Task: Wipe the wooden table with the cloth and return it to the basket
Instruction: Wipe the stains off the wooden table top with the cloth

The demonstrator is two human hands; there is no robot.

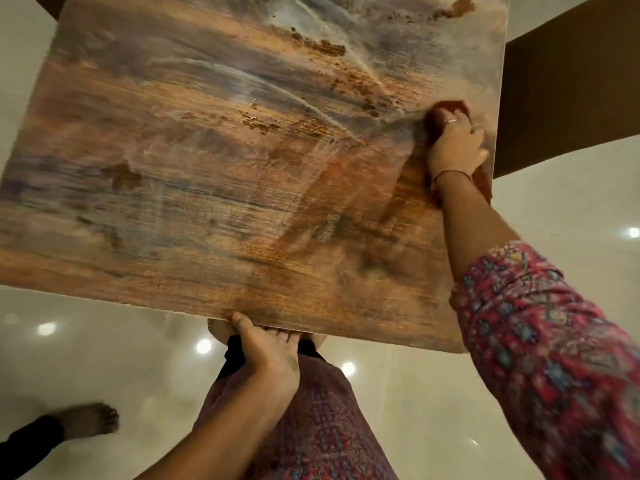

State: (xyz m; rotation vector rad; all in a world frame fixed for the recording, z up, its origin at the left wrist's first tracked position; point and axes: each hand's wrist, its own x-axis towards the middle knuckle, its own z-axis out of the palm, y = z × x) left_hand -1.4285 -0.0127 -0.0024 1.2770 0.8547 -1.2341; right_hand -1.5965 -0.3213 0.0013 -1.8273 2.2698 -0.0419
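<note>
Head view: right hand [455,147] presses its grip closed on the reddish cloth [450,107] near the table [207,202] far edge, while left hand [266,348] clasps the near edge, likely steadying it.

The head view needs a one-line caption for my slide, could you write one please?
Right hand presses a cloth on the wooden table while the left hand grips its near edge.

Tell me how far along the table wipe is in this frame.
Mid-wipe. Done: streaky wiped swaths cross much of the wooden table. In hand: the right hand presses the reddish cloth near the right edge, while the left hand grips the near edge. Left: brown crumbs and wet specks remain toward the far side, and the cloth must return to the basket, which is not in view.
</note>
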